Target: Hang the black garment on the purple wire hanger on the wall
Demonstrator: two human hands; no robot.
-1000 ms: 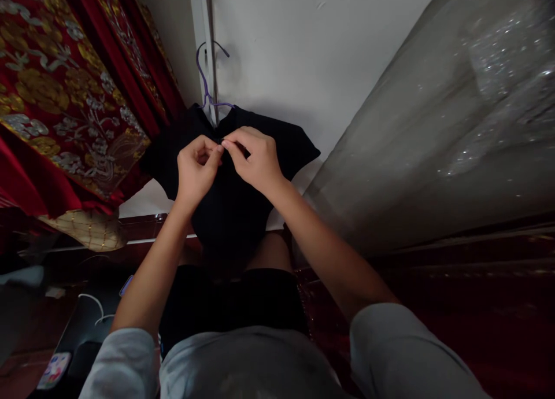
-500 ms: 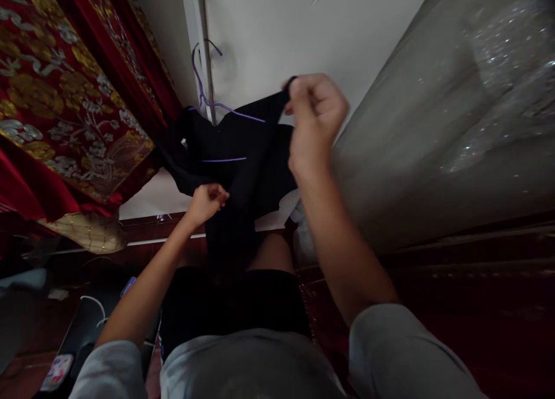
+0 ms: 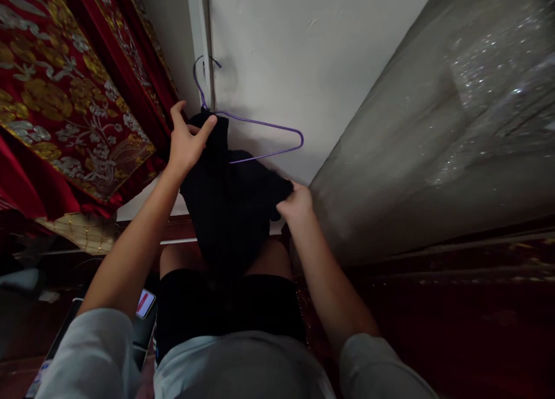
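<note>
A black garment (image 3: 234,205) hangs partly off a purple wire hanger (image 3: 264,123), whose hook is at a narrow white upright. The hanger's right arm is bare, while its left side is hidden behind cloth and hand. My left hand (image 3: 186,144) lies against the bunched top of the garment, just below the hook, thumb and fingers spread apart. Lower down on the right, my right hand (image 3: 298,203) grips the garment's edge and stretches it sideways. The garment's lower part drops between my knees.
Red cloth with gold and silver embroidery (image 3: 73,92) hangs close on the left. A large plastic-wrapped grey bulk (image 3: 416,133) leans at the right. Behind the hanger is a pale wall (image 3: 312,58). A lit phone (image 3: 145,303) lies low at the left.
The garment has come off the hanger's right arm. My right hand has moved down with the cloth; my left hand has risen to near the hook and spread its fingers.
</note>
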